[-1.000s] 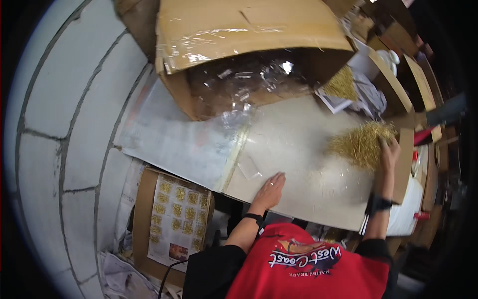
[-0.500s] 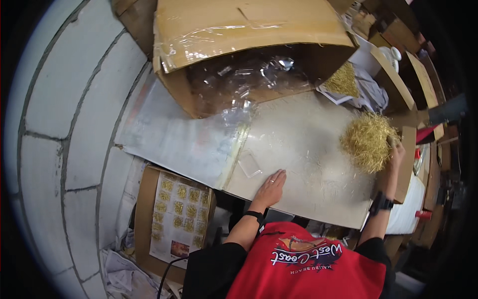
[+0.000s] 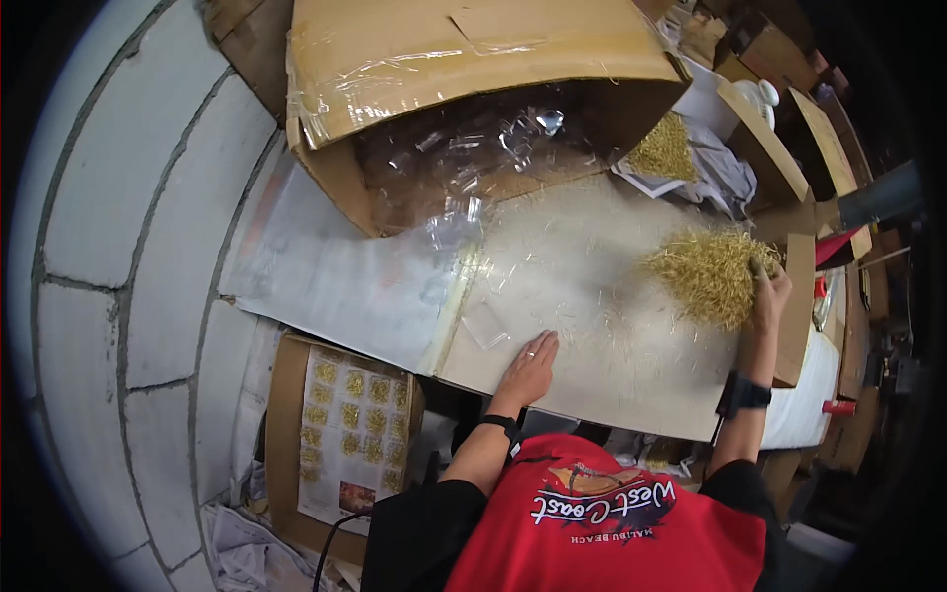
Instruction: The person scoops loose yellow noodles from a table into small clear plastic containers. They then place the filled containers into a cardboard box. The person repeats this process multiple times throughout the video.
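Note:
A heap of thin gold-coloured metal pins (image 3: 705,278) is on the right part of the pale work board (image 3: 592,365). My right hand (image 3: 771,294) is at the heap's right edge, its fingers curled into the pins. Some fingertips are hidden among them. My left hand (image 3: 531,370) lies flat near the board's front edge, fingers stretched out, holding nothing. Just beyond its fingers, to the left, sits a small clear plastic box (image 3: 485,325), apart from the hand. Loose pins are scattered across the board.
A large cardboard box (image 3: 483,49) on its side holds many clear plastic boxes (image 3: 454,222), some spilling out. More pins (image 3: 663,150) lie on paper at the back right. Below left, a carton (image 3: 283,434) holds rows of gold-filled boxes (image 3: 351,415). A block wall (image 3: 89,335) stands left.
The rounded heap of pins has flattened and spread leftward, with my right hand still at its right side. My left hand stays on the board. The whole view has shifted slightly.

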`<state>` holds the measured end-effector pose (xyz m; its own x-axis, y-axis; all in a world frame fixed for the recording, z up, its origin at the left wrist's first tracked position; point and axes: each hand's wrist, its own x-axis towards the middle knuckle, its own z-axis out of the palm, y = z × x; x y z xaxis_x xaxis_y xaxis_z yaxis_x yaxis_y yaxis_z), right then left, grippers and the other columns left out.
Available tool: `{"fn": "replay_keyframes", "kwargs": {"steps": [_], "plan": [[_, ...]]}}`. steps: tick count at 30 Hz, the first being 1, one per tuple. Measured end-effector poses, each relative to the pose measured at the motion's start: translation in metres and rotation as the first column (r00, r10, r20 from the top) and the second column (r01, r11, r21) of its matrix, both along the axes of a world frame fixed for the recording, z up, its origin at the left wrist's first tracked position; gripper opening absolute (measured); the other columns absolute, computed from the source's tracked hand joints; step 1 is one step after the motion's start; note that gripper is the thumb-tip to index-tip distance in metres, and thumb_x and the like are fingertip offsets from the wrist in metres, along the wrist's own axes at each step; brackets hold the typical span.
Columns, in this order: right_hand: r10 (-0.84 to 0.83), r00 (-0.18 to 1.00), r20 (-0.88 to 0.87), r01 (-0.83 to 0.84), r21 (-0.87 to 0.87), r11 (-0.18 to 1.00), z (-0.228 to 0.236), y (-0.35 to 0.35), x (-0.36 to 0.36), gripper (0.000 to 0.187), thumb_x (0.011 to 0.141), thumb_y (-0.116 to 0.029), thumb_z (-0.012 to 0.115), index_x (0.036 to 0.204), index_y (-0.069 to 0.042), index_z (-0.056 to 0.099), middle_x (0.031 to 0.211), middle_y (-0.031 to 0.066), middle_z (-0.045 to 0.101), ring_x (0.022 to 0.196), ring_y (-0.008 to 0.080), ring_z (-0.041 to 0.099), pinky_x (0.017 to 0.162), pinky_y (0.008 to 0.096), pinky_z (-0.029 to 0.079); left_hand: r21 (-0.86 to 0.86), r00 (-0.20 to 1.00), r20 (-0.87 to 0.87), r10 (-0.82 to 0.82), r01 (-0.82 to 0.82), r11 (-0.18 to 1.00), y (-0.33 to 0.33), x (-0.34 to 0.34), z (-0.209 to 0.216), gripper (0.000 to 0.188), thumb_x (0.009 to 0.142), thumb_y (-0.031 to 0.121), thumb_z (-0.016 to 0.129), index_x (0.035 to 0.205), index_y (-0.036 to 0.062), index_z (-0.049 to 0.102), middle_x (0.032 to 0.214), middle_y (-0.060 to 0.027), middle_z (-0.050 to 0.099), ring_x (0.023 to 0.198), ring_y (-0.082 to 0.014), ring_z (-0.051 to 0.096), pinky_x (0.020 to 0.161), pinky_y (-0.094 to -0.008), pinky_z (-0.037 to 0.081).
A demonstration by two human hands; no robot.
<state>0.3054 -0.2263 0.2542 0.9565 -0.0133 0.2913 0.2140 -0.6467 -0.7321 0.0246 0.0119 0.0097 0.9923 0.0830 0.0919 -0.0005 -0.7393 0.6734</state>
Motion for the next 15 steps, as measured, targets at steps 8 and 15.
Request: {"fn": "replay_keyframes", "kwargs": {"steps": [8, 15], "plan": [[0.081, 0.997, -0.013, -0.072, 0.317, 0.946, -0.022, -0.002, -0.005, 0.028, 0.08, -0.022, 0.072, 0.086, 0.004, 0.064, 0.077, 0.0006, 0.059, 0.069, 0.0075, 0.046, 0.061, 0.024, 0.038, 0.061, 1.0, 0.009, -0.024, 0.024, 0.998, 0.001, -0.006, -0.006, 0.051, 0.079, 0.005, 0.047, 0.129, -0.0028, 0.041, 0.14, -0.013, 0.036, 0.133, -0.0264, 0.031, 0.108, -0.04, 0.03], [0.046, 0.992, -0.113, 0.005, 0.413, 0.911, -0.023, 0.001, -0.008, 0.026, 0.081, -0.022, 0.072, 0.083, 0.002, 0.064, 0.073, 0.0009, 0.058, 0.064, 0.0077, 0.046, 0.058, 0.0238, 0.037, 0.031, 0.999, -0.033, -0.015, 0.016, 0.999, 0.004, -0.012, 0.0, 0.048, 0.081, 0.004, 0.044, 0.128, -0.0053, 0.042, 0.14, -0.0152, 0.036, 0.134, -0.0275, 0.03, 0.109, -0.0392, 0.027]]}}
